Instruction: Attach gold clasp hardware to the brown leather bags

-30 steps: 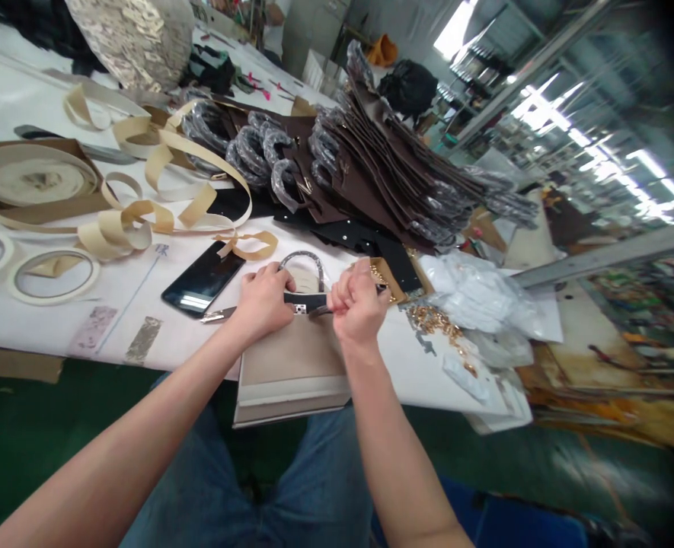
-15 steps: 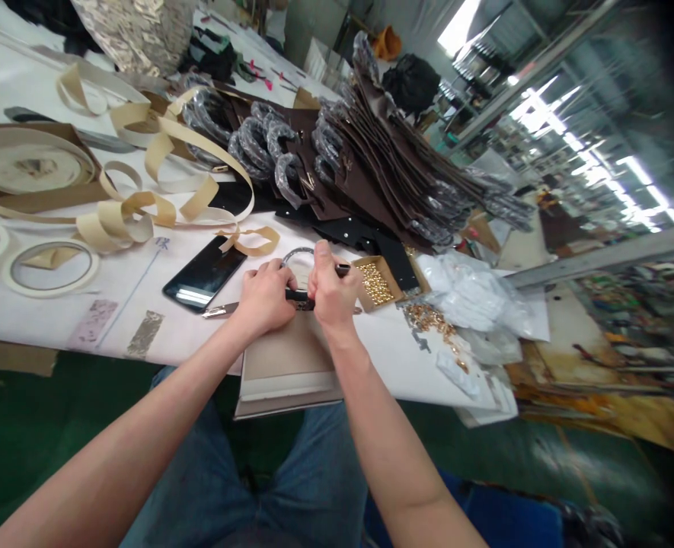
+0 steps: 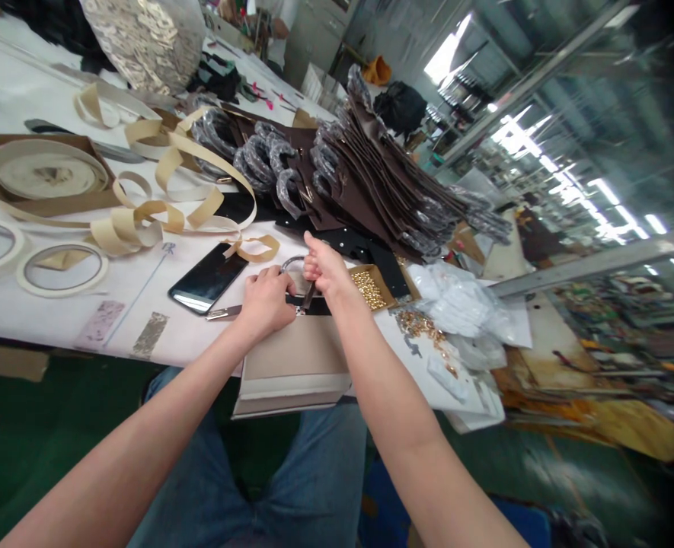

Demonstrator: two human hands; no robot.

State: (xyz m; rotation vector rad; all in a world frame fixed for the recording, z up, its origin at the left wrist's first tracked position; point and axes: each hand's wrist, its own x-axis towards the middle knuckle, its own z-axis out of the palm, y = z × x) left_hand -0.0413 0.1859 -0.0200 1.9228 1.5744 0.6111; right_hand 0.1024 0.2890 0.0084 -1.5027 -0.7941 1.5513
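Observation:
A beige bag panel [image 3: 294, 350] with a dark upper edge lies at the table's front and overhangs it. My left hand [image 3: 268, 302] presses on the panel's upper left part, fingers bent together at the dark edge. A curved, plastic-wrapped handle [image 3: 292, 261] rises behind that edge between my hands. My right hand [image 3: 326, 266] is closed in a fist, thumb up, just above the edge. From under it points a dark narrow piece [image 3: 309, 295], its kind unclear. Left of my left hand are metal-tipped snips or scissors [image 3: 222, 313] and a black phone [image 3: 208, 278].
A small box of gold studs [image 3: 369, 288] stands right of my right hand, with loose metal parts [image 3: 425, 329] and white plastic bags [image 3: 456, 293] beyond. Stacked brown bag pieces [image 3: 371, 179] fill the back. Tape rolls [image 3: 62, 285] and beige strip [image 3: 122, 236] lie left.
My right fist has turned and lifted slightly; the dark piece stuck out at its right and now points down below it. My left hand stays in place. The view has shifted slightly.

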